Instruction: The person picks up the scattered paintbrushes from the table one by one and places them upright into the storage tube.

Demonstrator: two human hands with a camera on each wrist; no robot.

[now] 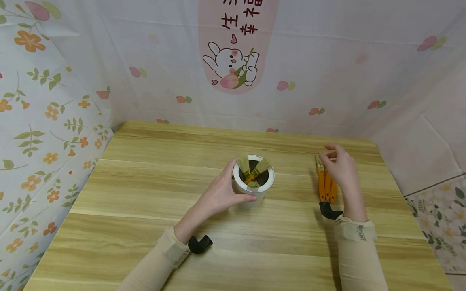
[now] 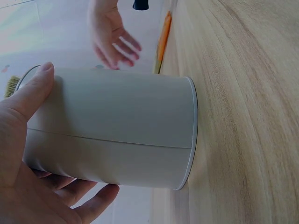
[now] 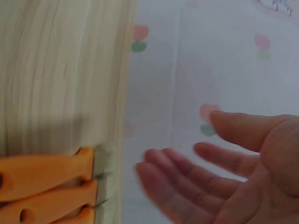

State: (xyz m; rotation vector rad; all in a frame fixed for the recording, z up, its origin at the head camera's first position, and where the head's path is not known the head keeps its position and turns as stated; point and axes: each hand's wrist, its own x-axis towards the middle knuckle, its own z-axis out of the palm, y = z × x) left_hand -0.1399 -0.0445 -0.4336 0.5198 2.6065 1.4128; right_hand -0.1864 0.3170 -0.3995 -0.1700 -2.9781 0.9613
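Note:
My left hand (image 1: pixel 220 193) grips the side of a cream cylindrical pot (image 2: pixel 117 112), which stands upright on the table; the thumb lies on one side and the fingers on the other. Paintbrushes (image 1: pixel 263 165) with pale bristles poke out of its dark inside, bristles up. Over to the right, three orange-handled paintbrushes (image 1: pixel 322 186) lie side by side, bristles pointing to the back. Just above their bristle ends hovers my right hand (image 1: pixel 340 167), holding nothing. Its fingers (image 3: pixel 205 179) are loosely bent and apart from the brushes in the right wrist view.
The wood-grain table (image 1: pixel 138 190) meets a white printed cloth (image 1: pixel 164 72) along its back edge. Another floral cloth (image 1: pixel 43 161) hangs at the left. A black wrist mount (image 1: pixel 199 244) juts from the left cuff, and another black mount (image 1: pixel 330 211) from the right.

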